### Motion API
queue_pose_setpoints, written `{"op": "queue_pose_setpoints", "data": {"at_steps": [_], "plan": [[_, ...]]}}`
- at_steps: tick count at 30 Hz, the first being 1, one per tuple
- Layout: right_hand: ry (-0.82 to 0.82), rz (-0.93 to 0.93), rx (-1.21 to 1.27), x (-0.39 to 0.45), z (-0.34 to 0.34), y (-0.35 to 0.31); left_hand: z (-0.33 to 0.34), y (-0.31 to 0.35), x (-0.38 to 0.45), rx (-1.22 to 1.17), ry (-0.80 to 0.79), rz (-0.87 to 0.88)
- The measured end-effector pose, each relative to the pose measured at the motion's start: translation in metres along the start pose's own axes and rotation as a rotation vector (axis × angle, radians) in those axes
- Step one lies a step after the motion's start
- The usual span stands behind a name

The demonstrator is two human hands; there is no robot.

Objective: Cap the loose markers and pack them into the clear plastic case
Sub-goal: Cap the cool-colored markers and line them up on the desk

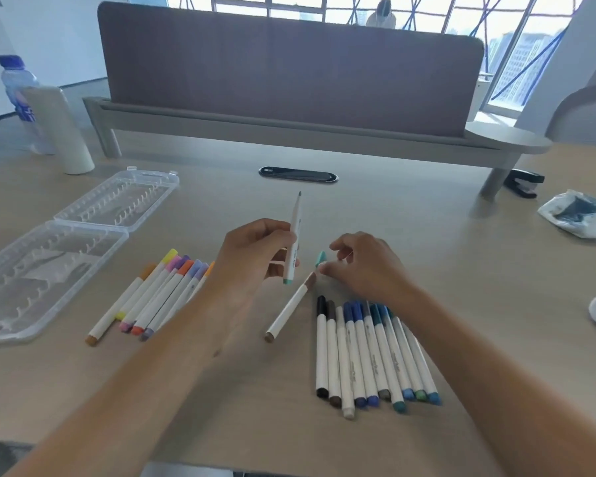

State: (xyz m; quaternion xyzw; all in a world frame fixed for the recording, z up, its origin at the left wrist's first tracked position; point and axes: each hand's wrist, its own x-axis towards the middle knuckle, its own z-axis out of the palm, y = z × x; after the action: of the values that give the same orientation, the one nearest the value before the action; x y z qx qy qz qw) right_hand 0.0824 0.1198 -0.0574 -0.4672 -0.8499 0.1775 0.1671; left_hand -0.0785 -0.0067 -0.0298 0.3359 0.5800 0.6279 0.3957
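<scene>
Daylight from tall windows falls on a pale table (427, 235). An uncapped marker (294, 235) is pinched upright by the left hand's (255, 249) fingers (283, 235), tip up. A teal cap (320, 258) is touched by the right hand's (365, 266) curled fingers (327, 268). One brown marker (289, 309) lies between both hands. Warm markers (152, 297) lie left, blue ones (369, 352) right. An open case (66, 249) is seen far left.
</scene>
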Motion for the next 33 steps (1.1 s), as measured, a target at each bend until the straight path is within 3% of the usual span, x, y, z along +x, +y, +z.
{"op": "queue_pose_setpoints", "data": {"at_steps": [10, 15, 19, 29, 33], "plan": [[0.052, -0.071, 0.068, 0.007, 0.013, 0.002, -0.001, -0.009, 0.003, 0.067, 0.007, 0.007], [0.085, -0.094, 0.465, -0.004, -0.015, 0.010, 0.005, -0.005, -0.004, 0.120, -0.040, 0.041], [0.130, -0.184, 0.633, -0.016, -0.039, 0.009, 0.014, 0.001, -0.013, 0.192, -0.066, 0.094], [0.235, -0.187, 0.790, -0.059, -0.071, 0.009, 0.037, 0.012, -0.046, 0.339, -0.068, 0.221], [0.227, -0.241, 0.716, -0.075, -0.079, 0.014, 0.046, 0.009, -0.055, 0.433, -0.048, 0.290]]}}
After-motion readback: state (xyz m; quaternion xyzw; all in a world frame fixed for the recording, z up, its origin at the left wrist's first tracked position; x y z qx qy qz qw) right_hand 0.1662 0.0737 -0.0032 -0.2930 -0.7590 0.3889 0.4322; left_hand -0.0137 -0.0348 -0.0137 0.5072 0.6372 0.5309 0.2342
